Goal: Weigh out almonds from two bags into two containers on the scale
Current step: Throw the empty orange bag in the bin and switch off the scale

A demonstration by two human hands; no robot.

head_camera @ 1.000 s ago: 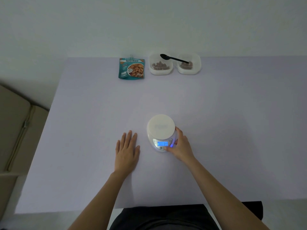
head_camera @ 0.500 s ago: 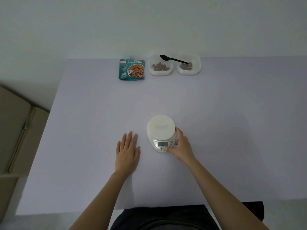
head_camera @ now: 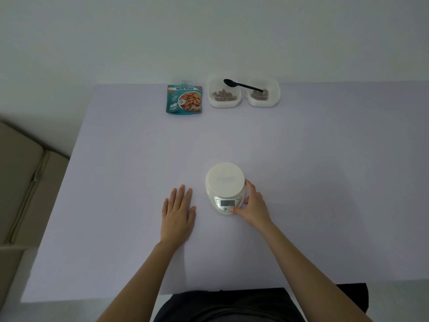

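A pale lilac matte tabletop [head_camera: 120, 205] filled most of the view, its far edge meeting a plain white wall [head_camera: 209, 31] in dim, even light. Off the table's left side stood a beige cushioned seat [head_camera: 21, 187]. Near the front middle of the surface sat a white round-topped plastic kitchen scale [head_camera: 225, 180], its small display grey. The right hand [head_camera: 255, 205] gripped the scale's right side, fingers curled round the base and thumb on the front panel below the display. The left hand [head_camera: 177, 214] lay flat on the table just left of the scale and apart from it, fingers straight and close together. Along the far edge lay a teal printed almond bag [head_camera: 184, 98], with a clear square plastic tub [head_camera: 214, 102] to its right and a second clear square tub [head_camera: 275, 97] just beside that, each holding some brown almonds [head_camera: 224, 95]. A black plastic spoon [head_camera: 241, 85] rested across both rims
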